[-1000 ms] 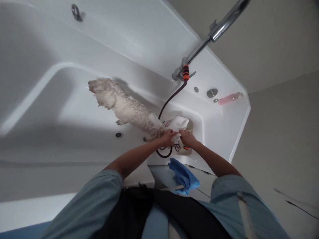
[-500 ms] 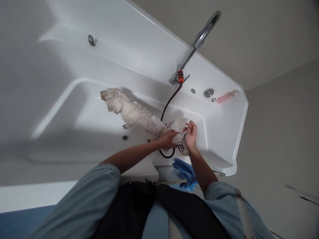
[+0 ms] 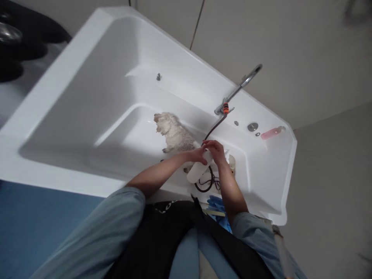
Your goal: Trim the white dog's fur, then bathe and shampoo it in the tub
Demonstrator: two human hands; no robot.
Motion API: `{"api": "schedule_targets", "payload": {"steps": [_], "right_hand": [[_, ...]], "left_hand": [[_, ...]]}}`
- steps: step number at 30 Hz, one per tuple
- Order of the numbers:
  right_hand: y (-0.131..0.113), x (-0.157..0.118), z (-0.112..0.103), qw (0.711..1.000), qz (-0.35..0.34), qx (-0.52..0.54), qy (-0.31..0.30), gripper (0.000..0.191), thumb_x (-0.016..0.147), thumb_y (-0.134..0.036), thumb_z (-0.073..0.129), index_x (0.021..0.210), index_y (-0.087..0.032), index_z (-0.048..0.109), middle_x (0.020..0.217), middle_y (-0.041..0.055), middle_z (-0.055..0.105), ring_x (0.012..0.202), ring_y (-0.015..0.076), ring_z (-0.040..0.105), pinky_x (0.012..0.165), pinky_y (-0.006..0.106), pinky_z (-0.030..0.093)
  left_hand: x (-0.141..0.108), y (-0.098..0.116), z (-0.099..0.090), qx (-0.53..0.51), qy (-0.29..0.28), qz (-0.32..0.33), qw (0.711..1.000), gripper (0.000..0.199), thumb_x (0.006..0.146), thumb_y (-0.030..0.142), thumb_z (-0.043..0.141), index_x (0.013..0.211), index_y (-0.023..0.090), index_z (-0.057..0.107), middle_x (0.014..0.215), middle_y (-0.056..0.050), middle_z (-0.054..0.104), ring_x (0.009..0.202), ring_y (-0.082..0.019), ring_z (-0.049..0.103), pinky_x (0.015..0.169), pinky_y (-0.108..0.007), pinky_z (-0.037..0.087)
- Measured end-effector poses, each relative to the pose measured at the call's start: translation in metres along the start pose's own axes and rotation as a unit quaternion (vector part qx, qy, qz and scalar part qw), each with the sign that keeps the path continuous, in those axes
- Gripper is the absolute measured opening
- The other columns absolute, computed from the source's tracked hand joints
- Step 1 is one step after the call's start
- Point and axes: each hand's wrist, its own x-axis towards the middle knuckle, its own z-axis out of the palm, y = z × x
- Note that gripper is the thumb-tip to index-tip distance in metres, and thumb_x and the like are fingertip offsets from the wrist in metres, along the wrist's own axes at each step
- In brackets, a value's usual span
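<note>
My left hand (image 3: 198,155) curled round the white bottle (image 3: 196,172), its long axis slanting leftward toward me; my right hand (image 3: 215,150) bent at its far end, closure unclear; the dog (image 3: 176,135) was left of both.

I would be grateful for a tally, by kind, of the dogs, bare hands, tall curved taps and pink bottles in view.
Dog: 1
Bare hands, left hand and right hand: 2
Tall curved tap: 1
Pink bottle: 1
Total: 5
</note>
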Motion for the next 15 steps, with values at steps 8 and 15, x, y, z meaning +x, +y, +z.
{"api": "schedule_targets", "payload": {"steps": [8,15], "right_hand": [[0.016,-0.007,0.026,0.979,0.012,-0.113,0.168,0.041,0.086,-0.05,0.057,0.113,-0.02,0.064,0.127,0.0132,0.07,0.122,0.0259,0.064,0.108,0.048,0.048],[0.045,-0.062,0.051,0.959,0.104,-0.232,0.13,0.087,0.069,-0.042,0.075,0.145,-0.018,0.043,0.137,0.0179,0.06,0.125,0.0299,0.059,0.105,0.047,0.049]], "left_hand": [[-0.012,0.008,-0.012,-0.121,0.074,-0.052,0.988,0.096,0.055,0.007,0.08,0.141,0.021,0.041,0.094,0.002,0.064,0.078,-0.015,0.064,0.069,-0.027,0.053],[-0.001,0.038,-0.022,-0.173,0.249,-0.063,0.951,0.051,0.076,0.026,0.079,0.122,0.021,0.058,0.085,0.002,0.066,0.066,-0.011,0.061,0.059,-0.022,0.045]]}}
